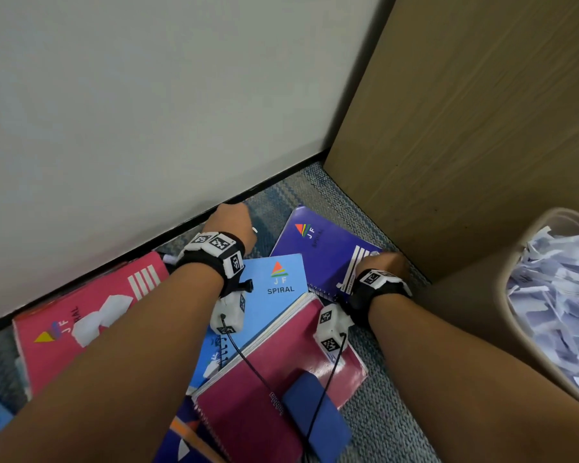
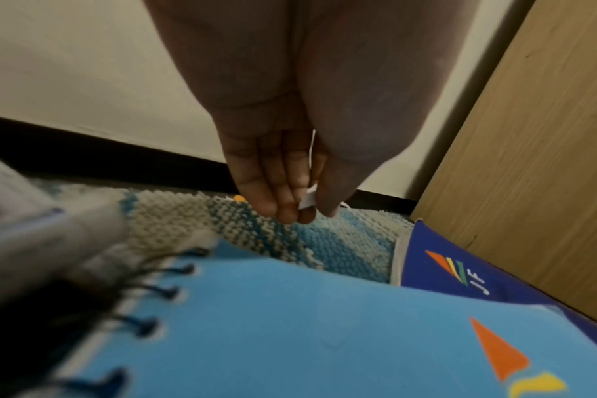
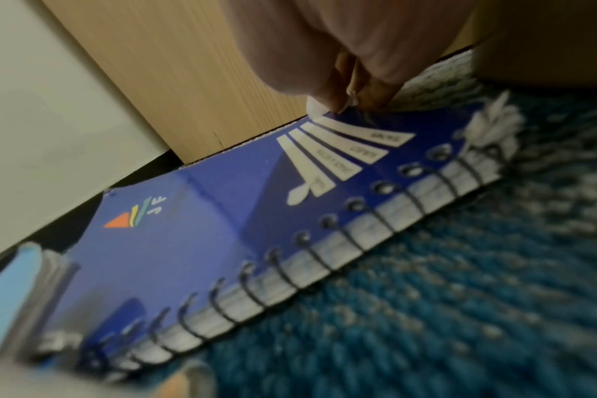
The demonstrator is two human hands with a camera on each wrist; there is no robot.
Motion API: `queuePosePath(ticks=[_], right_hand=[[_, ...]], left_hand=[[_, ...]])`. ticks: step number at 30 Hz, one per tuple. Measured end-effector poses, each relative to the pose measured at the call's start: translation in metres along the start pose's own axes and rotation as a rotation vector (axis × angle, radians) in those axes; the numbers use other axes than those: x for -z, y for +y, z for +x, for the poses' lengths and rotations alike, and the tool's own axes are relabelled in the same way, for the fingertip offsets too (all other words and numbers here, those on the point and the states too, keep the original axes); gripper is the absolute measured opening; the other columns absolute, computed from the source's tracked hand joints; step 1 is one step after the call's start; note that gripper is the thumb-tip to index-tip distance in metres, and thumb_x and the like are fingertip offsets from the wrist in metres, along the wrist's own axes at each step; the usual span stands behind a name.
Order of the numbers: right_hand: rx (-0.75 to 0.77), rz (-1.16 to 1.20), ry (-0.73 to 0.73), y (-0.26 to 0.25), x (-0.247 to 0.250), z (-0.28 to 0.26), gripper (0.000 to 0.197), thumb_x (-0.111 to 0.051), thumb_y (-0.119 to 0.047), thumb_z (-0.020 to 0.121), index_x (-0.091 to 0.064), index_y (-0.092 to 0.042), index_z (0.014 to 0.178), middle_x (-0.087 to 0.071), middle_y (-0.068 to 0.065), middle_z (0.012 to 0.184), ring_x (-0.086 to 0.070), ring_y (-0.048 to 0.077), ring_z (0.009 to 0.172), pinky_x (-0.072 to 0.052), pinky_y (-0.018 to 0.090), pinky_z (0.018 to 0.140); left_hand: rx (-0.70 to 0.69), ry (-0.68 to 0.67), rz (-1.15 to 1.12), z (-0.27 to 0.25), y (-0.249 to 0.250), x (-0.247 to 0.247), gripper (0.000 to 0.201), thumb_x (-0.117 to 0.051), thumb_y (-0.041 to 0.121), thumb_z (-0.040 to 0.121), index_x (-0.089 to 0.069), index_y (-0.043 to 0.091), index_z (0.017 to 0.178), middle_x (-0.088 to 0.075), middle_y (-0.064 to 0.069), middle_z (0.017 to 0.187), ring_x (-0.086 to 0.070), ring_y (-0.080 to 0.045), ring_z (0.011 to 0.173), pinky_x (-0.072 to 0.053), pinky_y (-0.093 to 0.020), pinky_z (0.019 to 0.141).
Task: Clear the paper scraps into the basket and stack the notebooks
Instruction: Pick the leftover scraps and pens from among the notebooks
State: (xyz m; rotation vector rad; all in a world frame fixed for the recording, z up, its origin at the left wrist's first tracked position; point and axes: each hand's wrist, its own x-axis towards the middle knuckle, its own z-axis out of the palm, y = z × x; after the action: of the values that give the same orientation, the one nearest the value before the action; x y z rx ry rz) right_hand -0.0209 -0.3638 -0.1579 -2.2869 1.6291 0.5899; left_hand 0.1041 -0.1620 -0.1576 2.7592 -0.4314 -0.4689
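Note:
My left hand [image 1: 244, 225] hovers over the carpet by the wall and pinches a small white paper scrap [image 2: 307, 200] between thumb and fingers [image 2: 283, 199]. My right hand [image 3: 341, 105] is at the far corner of the dark blue notebook [image 1: 321, 248], its fingertips pinching a white paper scrap [image 3: 316, 107] at the cover's edge. A light blue notebook [image 1: 274, 295], a pink notebook [image 1: 64, 345] and a maroon notebook [image 1: 281, 379] lie overlapping on the floor. Torn white scraps [image 1: 104, 315] rest on the pink cover. The beige basket [image 1: 500, 289] stands at the right.
The basket holds a heap of paper scraps [image 1: 562, 295]. A wooden cabinet panel [image 1: 465, 128] rises right behind the dark blue notebook, and a white wall [image 1: 147, 95] with a black baseboard borders the carpet. A white clump [image 3: 495, 121] lies by the notebook's spiral end.

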Motion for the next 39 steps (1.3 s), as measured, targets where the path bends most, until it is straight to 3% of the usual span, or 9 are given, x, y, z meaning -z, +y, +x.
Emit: queuePosePath(ticks=[3,7,9,14,19,29,31,34,39], right_hand=[[0.057,-0.069,0.028,0.004,-0.001,-0.011,0.047,-0.022,-0.013,0.106,-0.014,0.001,0.151,-0.018,0.020,0.157,-0.024,0.042,0.141,-0.026,0.050,0.113],[0.100,0.531,0.256,-0.003,0.000,-0.014,0.032,-0.038,-0.015,0.099,-0.054,-0.014,0.127,-0.049,0.010,0.132,-0.048,0.031,0.117,-0.038,0.039,0.097],[0.224,0.723,0.337,-0.007,0.000,-0.018,0.021,-0.044,-0.002,0.093,-0.057,-0.007,0.108,-0.049,0.015,0.116,-0.049,0.027,0.094,-0.037,0.032,0.083],[0.446,0.497,0.486,0.003,0.004,-0.028,0.025,-0.049,0.008,0.084,-0.061,0.005,0.105,-0.044,0.025,0.126,-0.043,0.039,0.115,-0.032,0.033,0.092],[0.567,0.418,0.565,0.009,0.029,-0.038,0.027,-0.048,0.008,0.080,-0.062,0.004,0.102,-0.043,0.024,0.125,-0.039,0.040,0.116,-0.030,0.033,0.092],[1.097,0.038,0.383,-0.068,0.151,-0.153,0.015,-0.061,-0.011,0.086,-0.070,-0.010,0.097,-0.067,0.011,0.102,-0.065,0.029,0.097,-0.055,0.034,0.084],[1.174,-0.056,0.379,-0.051,0.191,-0.173,0.008,-0.064,-0.014,0.087,-0.071,-0.012,0.090,-0.070,0.005,0.094,-0.066,0.021,0.091,-0.054,0.027,0.075],[1.204,-0.069,0.293,0.012,0.248,-0.184,0.007,-0.074,-0.026,0.082,-0.068,-0.023,0.080,-0.063,-0.007,0.074,-0.058,0.010,0.071,-0.038,0.016,0.054],[1.028,-0.172,0.208,0.104,0.288,-0.146,0.015,-0.078,-0.034,0.077,-0.067,-0.024,0.077,-0.065,-0.011,0.068,-0.058,0.006,0.064,-0.038,0.021,0.054]], left_hand=[[-0.042,0.000,0.003,-0.012,-0.005,0.004,0.020,-0.058,0.016,0.086,-0.063,0.005,0.102,-0.066,-0.018,0.105,-0.063,-0.037,0.096,-0.051,-0.036,0.077],[-0.073,0.012,0.031,-0.029,-0.012,0.009,0.022,-0.057,0.016,0.084,-0.065,0.006,0.102,-0.065,-0.018,0.104,-0.063,-0.038,0.094,-0.054,-0.038,0.078],[-0.070,0.009,0.043,-0.034,-0.016,0.014,0.022,-0.054,0.013,0.083,-0.064,0.006,0.101,-0.065,-0.019,0.103,-0.063,-0.039,0.093,-0.053,-0.038,0.077],[-0.047,0.014,0.061,-0.048,-0.020,0.037,0.022,-0.055,0.011,0.083,-0.065,0.008,0.102,-0.064,-0.018,0.101,-0.063,-0.038,0.091,-0.055,-0.040,0.078],[-0.046,0.048,0.072,-0.062,-0.011,0.060,0.020,-0.058,0.015,0.082,-0.066,0.009,0.100,-0.064,-0.017,0.100,-0.064,-0.037,0.088,-0.055,-0.041,0.080],[-0.227,0.266,-0.051,-0.091,0.057,0.112,0.015,-0.051,0.019,0.088,-0.066,0.018,0.090,-0.067,-0.016,0.090,-0.062,-0.036,0.084,-0.046,-0.033,0.068],[-0.294,0.327,-0.092,-0.098,0.083,0.126,0.016,-0.050,0.020,0.089,-0.065,0.014,0.085,-0.066,-0.017,0.086,-0.061,-0.037,0.083,-0.041,-0.032,0.064],[-0.432,0.386,-0.133,-0.112,0.129,0.143,0.016,-0.056,0.025,0.089,-0.068,0.014,0.089,-0.061,-0.013,0.088,-0.058,-0.032,0.083,-0.041,-0.032,0.066],[-0.641,0.367,-0.222,-0.136,0.196,0.139,0.009,-0.065,0.028,0.086,-0.067,0.019,0.086,-0.061,0.004,0.080,-0.059,-0.019,0.077,-0.044,-0.026,0.069]])
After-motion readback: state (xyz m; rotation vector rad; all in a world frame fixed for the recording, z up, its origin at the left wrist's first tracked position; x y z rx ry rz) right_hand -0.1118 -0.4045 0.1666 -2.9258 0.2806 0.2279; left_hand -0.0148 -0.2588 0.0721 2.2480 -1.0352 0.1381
